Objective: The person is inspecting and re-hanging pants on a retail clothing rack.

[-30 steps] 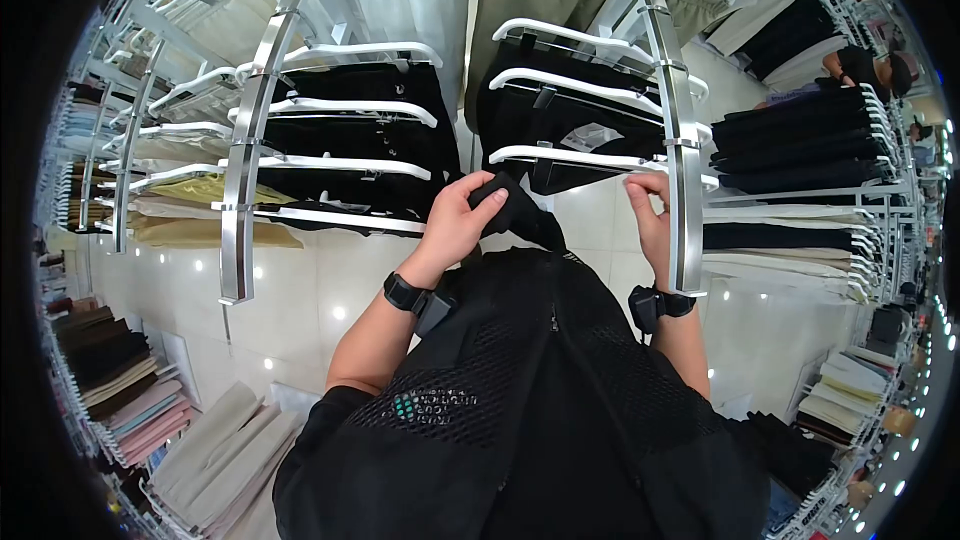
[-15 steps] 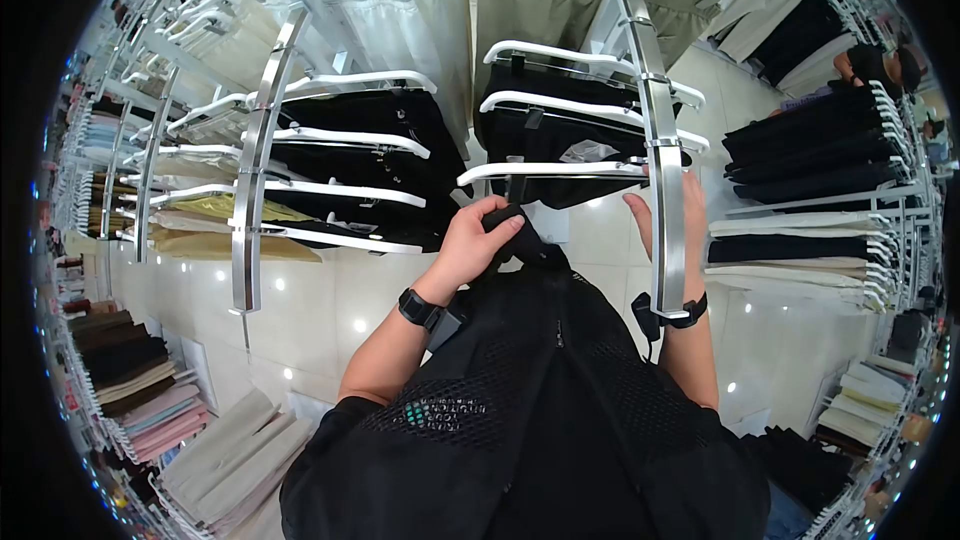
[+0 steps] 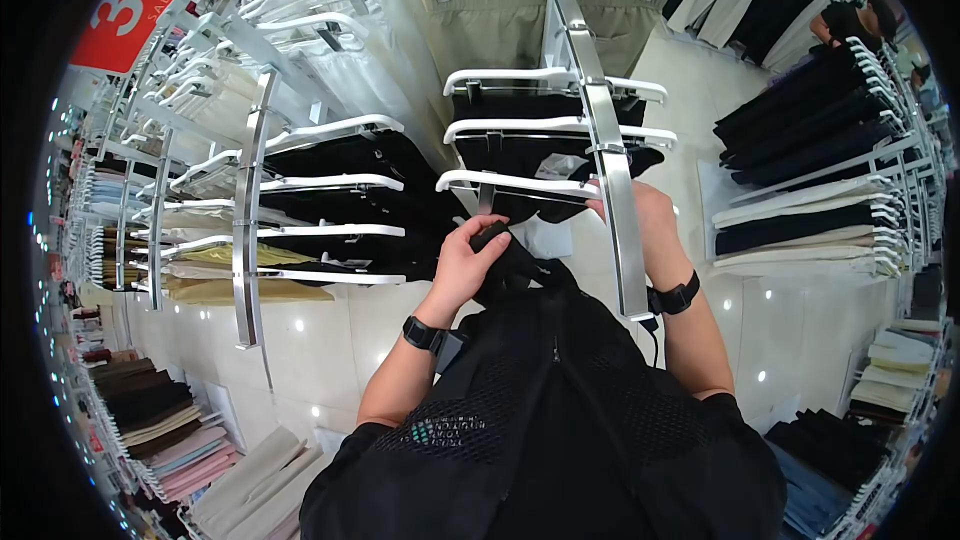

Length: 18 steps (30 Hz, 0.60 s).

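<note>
We're mid-hang here: left hand (image 3: 468,265) pinching the black garment (image 3: 515,265) below the white hanger (image 3: 515,183), right hand (image 3: 650,220) gripping that hanger behind the rack arm (image 3: 610,190), clipping probably next.

Matt black cloth garment (image 3: 510,260), smooth white plastic hanger (image 3: 510,183), polished shiny metal rack arm (image 3: 610,190), glossy tiled floor (image 3: 330,320).

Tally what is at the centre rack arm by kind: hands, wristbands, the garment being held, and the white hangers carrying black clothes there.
hands, left hand and right hand: 2
black wristbands: 2
black garment in the left hand's grip: 1
white hangers with black clothes: 3
Total: 8
</note>
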Tool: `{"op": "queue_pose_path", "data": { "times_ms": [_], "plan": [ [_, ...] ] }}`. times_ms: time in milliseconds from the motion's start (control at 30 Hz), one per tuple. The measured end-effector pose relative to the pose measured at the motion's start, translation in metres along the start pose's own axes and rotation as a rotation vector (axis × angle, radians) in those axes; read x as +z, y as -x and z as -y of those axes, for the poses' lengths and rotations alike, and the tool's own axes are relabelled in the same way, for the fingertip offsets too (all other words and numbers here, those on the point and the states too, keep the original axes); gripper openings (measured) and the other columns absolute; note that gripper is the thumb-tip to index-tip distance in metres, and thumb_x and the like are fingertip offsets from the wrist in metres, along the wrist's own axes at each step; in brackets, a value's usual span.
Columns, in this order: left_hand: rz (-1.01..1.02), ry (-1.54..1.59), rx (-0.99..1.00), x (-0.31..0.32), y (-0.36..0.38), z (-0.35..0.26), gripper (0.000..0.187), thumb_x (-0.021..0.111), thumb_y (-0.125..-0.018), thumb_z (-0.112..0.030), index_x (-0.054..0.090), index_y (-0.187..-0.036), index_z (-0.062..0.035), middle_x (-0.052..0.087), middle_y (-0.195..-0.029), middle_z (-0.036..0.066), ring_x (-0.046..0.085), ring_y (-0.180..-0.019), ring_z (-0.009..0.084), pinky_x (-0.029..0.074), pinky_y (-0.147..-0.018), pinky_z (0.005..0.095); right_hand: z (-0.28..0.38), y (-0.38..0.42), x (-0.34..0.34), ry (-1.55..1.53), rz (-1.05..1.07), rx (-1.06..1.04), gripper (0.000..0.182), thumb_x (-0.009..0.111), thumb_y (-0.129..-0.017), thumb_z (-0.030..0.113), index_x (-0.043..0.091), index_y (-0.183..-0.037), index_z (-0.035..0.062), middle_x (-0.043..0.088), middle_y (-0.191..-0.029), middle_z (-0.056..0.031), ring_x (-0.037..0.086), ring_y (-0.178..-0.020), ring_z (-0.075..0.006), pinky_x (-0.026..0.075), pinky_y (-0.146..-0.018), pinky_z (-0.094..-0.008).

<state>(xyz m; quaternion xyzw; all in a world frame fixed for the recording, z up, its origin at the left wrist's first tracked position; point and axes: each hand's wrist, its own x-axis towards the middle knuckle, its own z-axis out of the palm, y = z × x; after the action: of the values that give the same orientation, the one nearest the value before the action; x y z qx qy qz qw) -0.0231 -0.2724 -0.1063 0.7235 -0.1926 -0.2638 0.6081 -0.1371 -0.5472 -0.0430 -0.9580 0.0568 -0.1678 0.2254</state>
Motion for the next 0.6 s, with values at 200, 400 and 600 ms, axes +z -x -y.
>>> {"op": "queue_pose_path", "data": {
  "times_ms": [200, 400, 600],
  "plan": [
    [-0.035, 0.055, 0.036, 0.004, 0.001, 0.004, 0.027, 0.077, -0.099, -0.018, 0.075, -0.121, -0.0028, 0.074, -0.095, 0.001, 0.066, -0.087, 0.0081, 0.053, -0.08, 0.0269, -0.002, 0.001, -0.017, -0.13, -0.119, -0.035, 0.025, 0.077, -0.087, 0.008, 0.078, -0.112, 0.0092, 0.075, -0.092, -0.0106, 0.07, -0.075, -0.033, 0.056, -0.066, -0.0386],
    [0.009, 0.068, -0.016, 0.012, 0.003, -0.001, 0.024, 0.077, -0.1, -0.018, 0.075, -0.117, -0.0009, 0.074, -0.092, 0.0, 0.066, -0.084, 0.0063, 0.054, -0.077, 0.0256, -0.004, 0.014, -0.035, -0.205, -0.126, 0.028, 0.022, 0.08, -0.086, 0.004, 0.078, -0.106, 0.0089, 0.074, -0.089, -0.0084, 0.07, -0.075, -0.029, 0.055, -0.065, -0.0368],
    [-0.008, 0.07, -0.039, 0.018, 0.004, -0.001, 0.022, 0.079, -0.098, -0.016, 0.076, -0.113, -0.0006, 0.075, -0.091, 0.0, 0.067, -0.082, 0.0062, 0.055, -0.074, 0.0254, -0.027, 0.064, -0.026, -0.355, -0.008, 0.12, 0.021, 0.083, -0.089, 0.007, 0.078, -0.11, 0.0066, 0.072, -0.085, -0.0078, 0.063, -0.068, -0.0239, 0.051, -0.063, -0.0324]
  ]
}}
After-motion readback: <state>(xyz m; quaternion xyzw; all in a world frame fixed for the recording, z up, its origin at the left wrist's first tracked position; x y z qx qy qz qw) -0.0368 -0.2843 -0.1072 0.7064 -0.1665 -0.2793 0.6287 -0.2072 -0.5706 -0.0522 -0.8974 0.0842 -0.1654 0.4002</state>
